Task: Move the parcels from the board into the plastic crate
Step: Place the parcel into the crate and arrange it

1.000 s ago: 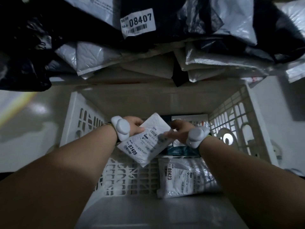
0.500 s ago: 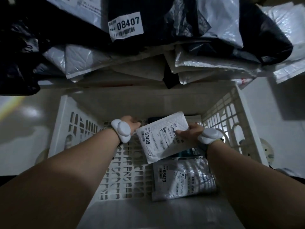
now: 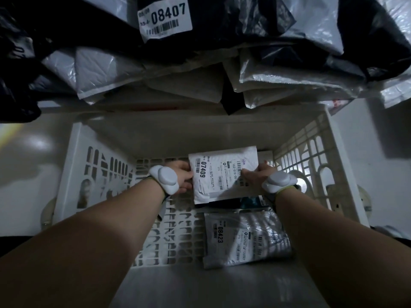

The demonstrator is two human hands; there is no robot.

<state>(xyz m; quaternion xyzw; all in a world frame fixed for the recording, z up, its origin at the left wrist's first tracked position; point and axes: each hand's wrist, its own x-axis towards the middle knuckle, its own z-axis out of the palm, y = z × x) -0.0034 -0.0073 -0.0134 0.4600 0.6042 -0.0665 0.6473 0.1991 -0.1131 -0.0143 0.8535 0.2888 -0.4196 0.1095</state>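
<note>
Head view: left hand (image 3: 181, 177) and right hand (image 3: 258, 177) both grip parcel 07409 (image 3: 222, 174) inside the plastic crate (image 3: 347, 174); parcel 08423 (image 3: 244, 238) lies there already (many parcels (image 3: 289, 70) remain above).

Parcel sorting depot, heaped poly mailers (image 3: 289, 70) with numbered barcode labels (image 3: 165, 17), slatted plastic crate (image 3: 315, 161)

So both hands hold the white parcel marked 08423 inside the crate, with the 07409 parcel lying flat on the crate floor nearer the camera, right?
Not quite: the numbers are swapped. The head view shows the left hand and right hand holding the parcel marked 07409 inside the crate; the parcel marked 08423 lies on the crate floor nearer the camera.
</note>
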